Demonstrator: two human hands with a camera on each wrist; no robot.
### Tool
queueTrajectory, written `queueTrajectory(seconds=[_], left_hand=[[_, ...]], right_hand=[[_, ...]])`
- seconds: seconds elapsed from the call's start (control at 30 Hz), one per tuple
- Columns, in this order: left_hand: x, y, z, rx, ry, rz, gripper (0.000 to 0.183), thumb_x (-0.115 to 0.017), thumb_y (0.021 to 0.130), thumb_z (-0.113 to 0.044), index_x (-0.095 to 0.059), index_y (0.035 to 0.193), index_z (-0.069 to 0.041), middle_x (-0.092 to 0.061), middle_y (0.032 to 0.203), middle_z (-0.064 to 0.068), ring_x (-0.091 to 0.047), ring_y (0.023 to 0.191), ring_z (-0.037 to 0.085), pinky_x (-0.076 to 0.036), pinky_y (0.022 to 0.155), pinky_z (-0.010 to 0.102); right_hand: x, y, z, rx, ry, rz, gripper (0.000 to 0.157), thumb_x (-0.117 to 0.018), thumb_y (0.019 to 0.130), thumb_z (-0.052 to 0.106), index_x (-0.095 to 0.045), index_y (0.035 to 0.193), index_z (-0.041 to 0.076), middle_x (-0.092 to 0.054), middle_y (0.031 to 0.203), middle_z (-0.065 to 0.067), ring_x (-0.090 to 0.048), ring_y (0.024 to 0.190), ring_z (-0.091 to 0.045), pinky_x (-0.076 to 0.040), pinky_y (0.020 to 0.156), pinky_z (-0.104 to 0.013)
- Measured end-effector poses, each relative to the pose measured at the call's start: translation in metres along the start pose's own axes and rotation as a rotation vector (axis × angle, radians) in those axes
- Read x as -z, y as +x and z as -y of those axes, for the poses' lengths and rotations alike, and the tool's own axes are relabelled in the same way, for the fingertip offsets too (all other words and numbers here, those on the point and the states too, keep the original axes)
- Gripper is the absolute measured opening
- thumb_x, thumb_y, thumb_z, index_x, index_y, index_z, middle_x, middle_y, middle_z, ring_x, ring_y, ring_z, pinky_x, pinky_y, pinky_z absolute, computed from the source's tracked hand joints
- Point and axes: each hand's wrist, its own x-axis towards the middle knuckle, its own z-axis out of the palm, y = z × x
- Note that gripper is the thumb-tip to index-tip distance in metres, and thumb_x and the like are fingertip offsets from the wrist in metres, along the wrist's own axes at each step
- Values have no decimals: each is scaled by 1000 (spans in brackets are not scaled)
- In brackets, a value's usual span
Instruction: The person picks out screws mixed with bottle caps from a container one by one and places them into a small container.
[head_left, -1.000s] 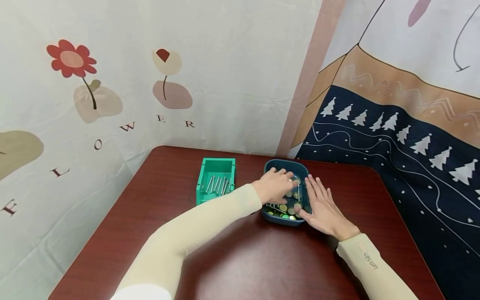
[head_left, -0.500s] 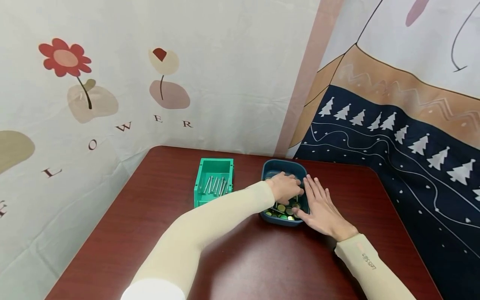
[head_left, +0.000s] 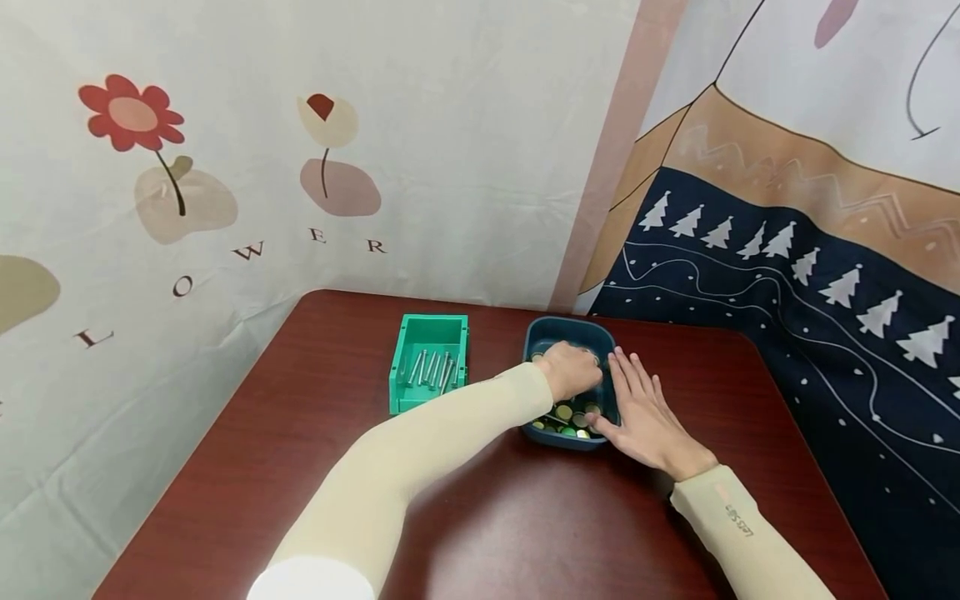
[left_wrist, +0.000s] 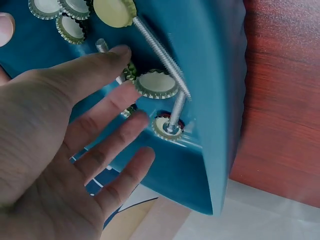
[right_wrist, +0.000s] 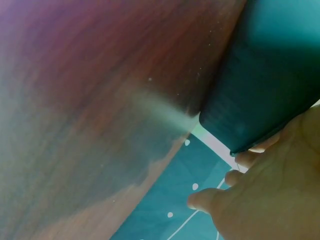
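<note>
The left hand (head_left: 572,369) reaches into the dark blue bin (head_left: 534,331). In the left wrist view, its thumb and forefinger close around a bolt (left_wrist: 101,45), which is partly hidden behind the thumb, while the other fingers spread loosely. Beside them lie a pale bottle cap (left_wrist: 156,84), a long threaded bolt (left_wrist: 159,50) leaning by the wall and a cap (left_wrist: 162,126) with a bolt on it. The right hand (head_left: 648,421) lies along the bin's right side with straight fingers, its thumb over the rim. Its fingers show outside the bin wall (right_wrist: 265,75) in the right wrist view.
A green open box (head_left: 398,367) with several bolts (head_left: 432,369) stands left of the bin on the dark red table (head_left: 480,517). More bottle caps (head_left: 564,412) lie in the near end of the bin. Printed cloth (head_left: 465,150) hangs behind the table.
The left hand has moved right and deeper into the bin, and its spread fingers have drawn together around a bolt. The right hand stays at the bin's right side.
</note>
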Motion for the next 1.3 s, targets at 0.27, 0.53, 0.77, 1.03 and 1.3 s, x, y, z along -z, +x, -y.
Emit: queueTrajectory(seconds=[0.27,0.53,0.77,1.03,1.3], left_hand=[[0,-4,-1,11,26,9,36,-71,119,-30,-75,155,-33,-77,150,-8,-80,120,9,-70,105,32],[-2,-11,4,18,-50,-37,31,-74,117,-31,-80,147,-30,-82,137,-8,-81,108,9,-71,99,31],[-1,-19,8,29,-128,-35,31,-77,115,-36,-80,146,-32,-83,133,-6,-79,110,9,-70,102,31],[-3,-27,11,24,-195,-111,24,-74,117,-29,-83,139,-30,-85,126,-9,-80,103,7,-70,92,28],[-4,-37,16,47,-421,-160,36,-71,119,-26,-75,155,-18,-85,134,-2,-82,111,9,-70,98,26]], right_hand=[[0,1,1,2,10,-2,109,-69,112,57,-12,186,2,-6,197,-21,-6,181,-55,-12,137,-90],[-1,2,0,7,-8,-8,109,-66,112,61,-12,186,2,-6,197,-21,-7,181,-55,-14,137,-90],[0,1,2,-6,-4,-6,108,-69,113,57,-13,186,1,-7,197,-22,-6,181,-56,-13,137,-90],[1,1,1,-3,-15,-7,107,-68,113,57,-13,186,2,-8,197,-22,-7,181,-55,-14,137,-90],[0,1,0,-8,-7,3,108,-66,113,59,-11,187,3,-6,197,-21,-6,181,-55,-12,137,-90]])
